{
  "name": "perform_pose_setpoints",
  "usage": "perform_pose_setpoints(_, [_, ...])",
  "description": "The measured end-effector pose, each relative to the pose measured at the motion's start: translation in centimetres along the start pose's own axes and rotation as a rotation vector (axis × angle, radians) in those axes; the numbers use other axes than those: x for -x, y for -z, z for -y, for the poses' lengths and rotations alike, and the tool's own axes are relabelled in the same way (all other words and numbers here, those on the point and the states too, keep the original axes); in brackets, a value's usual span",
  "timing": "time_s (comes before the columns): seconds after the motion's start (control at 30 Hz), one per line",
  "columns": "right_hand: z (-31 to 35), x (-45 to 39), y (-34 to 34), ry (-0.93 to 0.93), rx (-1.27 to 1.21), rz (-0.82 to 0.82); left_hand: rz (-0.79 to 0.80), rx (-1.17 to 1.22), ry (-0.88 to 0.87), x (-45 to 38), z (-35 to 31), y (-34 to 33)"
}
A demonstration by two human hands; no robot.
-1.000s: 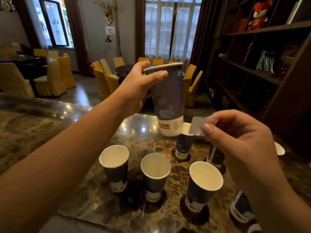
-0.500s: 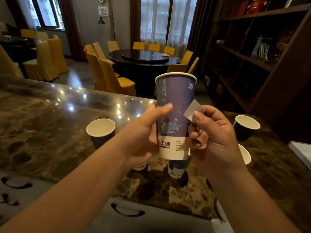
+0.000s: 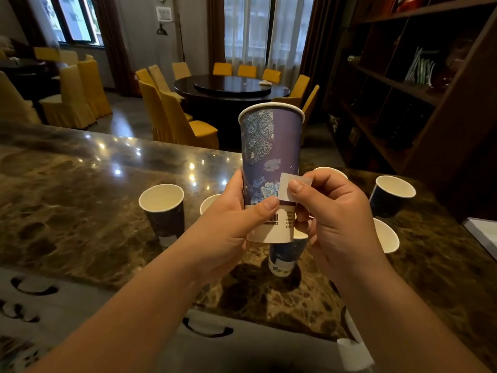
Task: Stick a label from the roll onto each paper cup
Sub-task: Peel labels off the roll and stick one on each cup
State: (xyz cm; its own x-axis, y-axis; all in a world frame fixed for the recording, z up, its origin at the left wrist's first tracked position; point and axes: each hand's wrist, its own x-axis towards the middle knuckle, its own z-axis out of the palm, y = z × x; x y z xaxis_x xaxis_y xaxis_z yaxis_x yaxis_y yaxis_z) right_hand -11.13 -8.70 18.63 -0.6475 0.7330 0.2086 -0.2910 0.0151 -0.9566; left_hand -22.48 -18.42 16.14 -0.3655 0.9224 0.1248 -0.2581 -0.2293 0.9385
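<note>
The label (image 3: 291, 189), a small pale square, now lies against the side of the tall purple cup (image 3: 271, 162), its left part over the cup wall near the white band at the base. Half a second ago it was clear of the cup, pinched off to the right; a second ago the two were well apart. So the sticking step has begun: the label is being laid on, though whether its adhesive face has actually caught cannot be told from this angle, and its right edge looks lifted off the surface.

The right hand (image 3: 333, 222) pinches the label between thumb and forefinger. The left hand (image 3: 236, 227) is wrapped round the lower part of the cup, thumb across the front, holding it upright above the worktop (image 3: 67, 200). The cup has also come down and closer to the person.

Below and around stand the other cups (image 3: 162, 208), open and upright, on the marble. No labels can be made out on them, so most of the task probably remains. The roll is not clearly in view.
</note>
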Motion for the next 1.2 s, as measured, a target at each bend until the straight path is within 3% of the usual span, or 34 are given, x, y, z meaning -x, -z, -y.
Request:
perform_pose_setpoints(0.57, [-0.7,-0.3,-0.9,0.22,0.416,0.011,-0.169,-0.14,-0.108,0.5,-0.2,0.9])
perform_pose_setpoints(0.7, [-0.2,-1.5,-0.4,0.099,0.494,0.061,-0.103,-0.101,-0.078,0.9,-0.4,1.6])
perform_pose_setpoints(0.87, [0.9,-2.8,-0.1,-0.087,0.322,0.293,-0.013,-0.089,-0.051,0.4,-1.3,2.7])
perform_pose_setpoints(1.03, [2.2,-4.0,-0.8,-0.029,0.423,0.343,-0.092,-0.425,-0.128,-1.3,-4.3,3.4])
perform_pose_setpoints(1.2, [2.4,-6.7,-1.0,0.028,0.474,0.376,-0.077,-0.566,-0.176,-3.3,-6.3,5.0])
